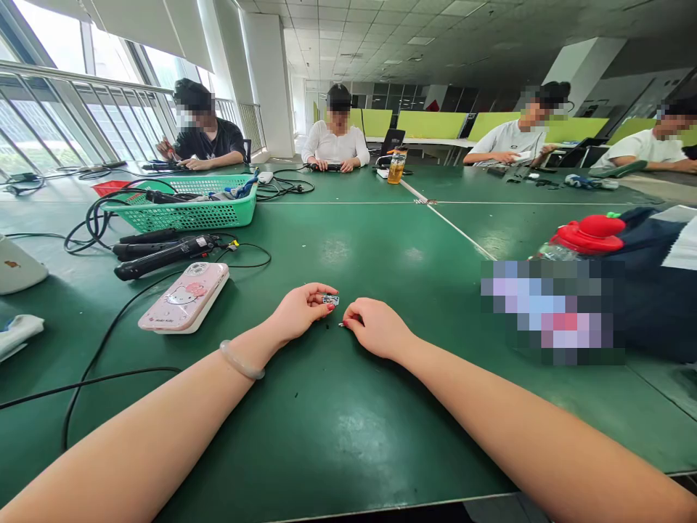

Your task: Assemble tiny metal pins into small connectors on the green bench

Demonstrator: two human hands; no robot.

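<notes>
My left hand (298, 309) rests on the green table (348, 407) with its fingertips pinched on a small silvery part (330, 298). My right hand (377, 327) lies just to the right of it, fingers curled and pinched on something tiny that I cannot make out. A pale bangle (241, 361) circles my left wrist. Tiny dark specks lie on the table between the two hands.
A pink phone (185, 296) lies left of my hands, with black hair tools (163, 256) and cables behind it. A green basket (185, 203) stands further back. A red-capped bottle (585, 236) and dark bag sit at the right. Several people work at the far side.
</notes>
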